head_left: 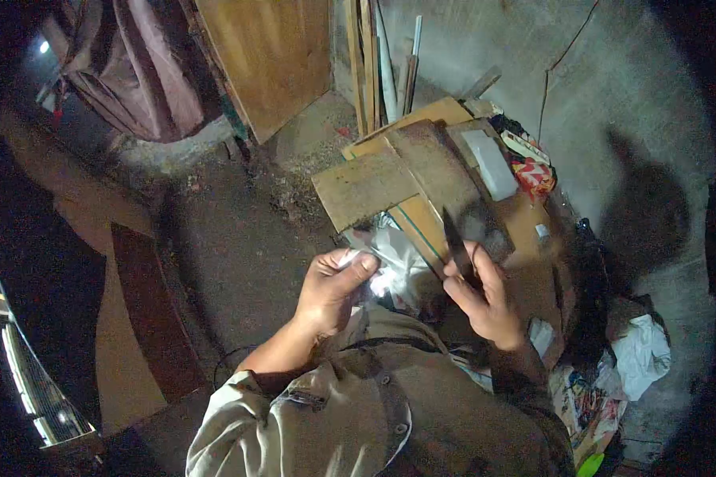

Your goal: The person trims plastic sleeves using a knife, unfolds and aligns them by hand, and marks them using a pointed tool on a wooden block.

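My left hand (332, 288) is closed in a pinch, thumb against the fingers, on a thin whitish piece whose kind I cannot make out. My right hand (485, 296) is wrapped round a dark, pointed knife (453, 238), its blade tilted up and away from me. Between the two hands, beneath them, lies crumpled white plastic (402, 250), partly in bright glare. Beyond the hands, a worn brown board (366, 184) rests over other flat pieces.
Thin poles (388, 71) lean in the back corner beside a wooden panel (274, 56). A white container (489, 165) and a red-patterned packet (535, 176) lie on the right. A white bag (643, 356) sits by the wall. Dark cloth (147, 71) hangs at back left.
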The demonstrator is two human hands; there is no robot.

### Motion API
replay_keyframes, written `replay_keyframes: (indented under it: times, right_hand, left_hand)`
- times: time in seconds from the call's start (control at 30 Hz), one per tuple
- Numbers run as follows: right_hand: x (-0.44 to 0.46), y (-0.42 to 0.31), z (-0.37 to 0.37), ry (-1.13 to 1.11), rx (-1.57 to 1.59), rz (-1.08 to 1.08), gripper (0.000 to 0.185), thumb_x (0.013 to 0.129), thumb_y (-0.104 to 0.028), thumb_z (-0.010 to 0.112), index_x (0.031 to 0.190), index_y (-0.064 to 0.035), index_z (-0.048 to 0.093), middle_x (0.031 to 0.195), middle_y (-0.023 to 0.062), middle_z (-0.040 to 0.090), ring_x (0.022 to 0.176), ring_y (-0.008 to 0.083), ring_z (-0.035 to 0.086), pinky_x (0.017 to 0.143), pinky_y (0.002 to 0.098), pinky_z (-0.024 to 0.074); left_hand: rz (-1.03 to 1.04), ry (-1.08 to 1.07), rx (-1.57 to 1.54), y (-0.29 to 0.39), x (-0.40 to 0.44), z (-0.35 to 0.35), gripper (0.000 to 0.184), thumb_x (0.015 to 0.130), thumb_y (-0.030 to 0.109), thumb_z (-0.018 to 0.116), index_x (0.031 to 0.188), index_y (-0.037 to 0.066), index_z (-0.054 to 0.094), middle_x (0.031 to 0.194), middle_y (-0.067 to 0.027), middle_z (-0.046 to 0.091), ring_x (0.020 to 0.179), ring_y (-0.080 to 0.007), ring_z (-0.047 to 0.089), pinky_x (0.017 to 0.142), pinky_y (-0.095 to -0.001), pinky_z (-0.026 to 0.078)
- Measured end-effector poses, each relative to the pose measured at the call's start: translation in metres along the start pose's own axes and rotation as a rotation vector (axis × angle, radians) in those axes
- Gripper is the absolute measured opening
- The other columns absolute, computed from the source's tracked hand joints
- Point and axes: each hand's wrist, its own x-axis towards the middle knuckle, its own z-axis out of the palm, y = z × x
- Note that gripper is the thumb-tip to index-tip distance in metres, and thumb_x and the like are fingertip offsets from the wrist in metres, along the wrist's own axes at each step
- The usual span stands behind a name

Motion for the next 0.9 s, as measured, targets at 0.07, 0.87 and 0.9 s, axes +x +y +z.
replay_keyframes:
  times: [0.07,0.87,0.9]
  right_hand:
    - [-0.004,-0.009,-0.003,-0.041,-0.216,-0.052,0.037,0.083,-0.013,0.061,0.114,0.0010,0.047,0.098,0.0119,0.056,0.092,0.0206,0.055,0.082,0.0315,0.0422]
    - [0.007,-0.002,0.003,-0.175,-0.458,-0.022,0.041,0.081,-0.029,0.063,0.107,0.0019,0.054,0.094,0.0223,0.059,0.087,0.0391,0.056,0.073,0.0427,0.0447]
    - [0.007,-0.005,0.001,-0.184,-0.498,-0.056,0.041,0.081,-0.027,0.063,0.109,0.0018,0.054,0.096,0.0218,0.059,0.089,0.0383,0.057,0.075,0.0413,0.0449]
  left_hand:
    - [0.054,0.005,0.020,0.009,-0.002,-0.001,0.010,0.083,0.010,0.063,0.086,0.000,0.063,0.080,-0.0051,0.065,0.069,-0.0124,0.060,0.064,-0.0282,0.050]
    - [0.053,-0.131,0.265,-0.015,-0.019,-0.008,0.011,0.084,0.006,0.062,0.089,-0.003,0.064,0.081,-0.0080,0.065,0.073,-0.0127,0.060,0.070,-0.0259,0.048]
    - [0.049,-0.135,0.298,-0.020,-0.020,-0.008,0.011,0.083,0.005,0.062,0.090,-0.003,0.064,0.082,-0.0078,0.065,0.074,-0.0125,0.060,0.071,-0.0257,0.048]
